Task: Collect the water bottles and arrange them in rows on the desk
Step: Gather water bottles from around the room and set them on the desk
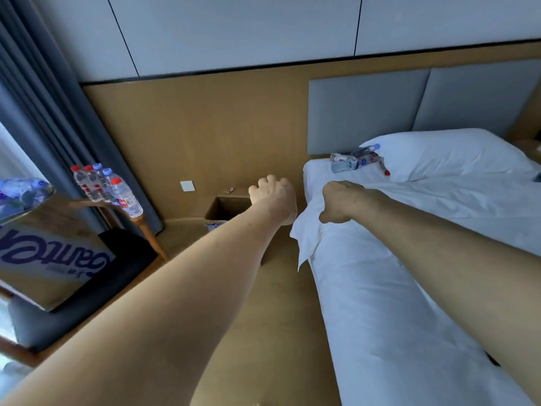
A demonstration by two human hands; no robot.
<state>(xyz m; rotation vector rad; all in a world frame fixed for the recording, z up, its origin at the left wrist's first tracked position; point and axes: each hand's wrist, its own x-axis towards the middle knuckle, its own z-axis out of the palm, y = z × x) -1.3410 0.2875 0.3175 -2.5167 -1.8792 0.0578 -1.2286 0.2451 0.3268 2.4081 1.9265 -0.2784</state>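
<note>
- Both hands reach forward toward the head of the bed (409,288). The left hand (273,197) is clenched, knuckles up, with nothing visible in it.
- The right hand (341,200) hangs over the bed's edge with its fingers curled under and hidden. I cannot tell whether it grips the sheet or holds nothing.
- Loose bottles (355,159) lie on their sides in a small heap on the bed, against the pillow (453,153) and well beyond both hands.
- Standing bottles (106,186), red and blue capped, are packed close together on the tabletop (85,204) at left. A blurred pile of bottles (23,191) sits at the far left edge above a box (49,259).
- The step in hand looks like fetching the loose bottles, so the task seems partly done.
- To do it well, uncurl the fingers before arriving and come in from the bed's near side, not over the pillow.
- Take each bottle round its body, not by the cap. Thin plastic dents, so grip gently, and a partly filled bottle will feel uneven as it tilts.
- The heap overlaps, so lift the top bottle first to stop the others rolling off the mattress edge.
- One bottle per hand is safest. Carry them upright and set each down beside the standing ones, caps up, keeping the line straight.
</note>
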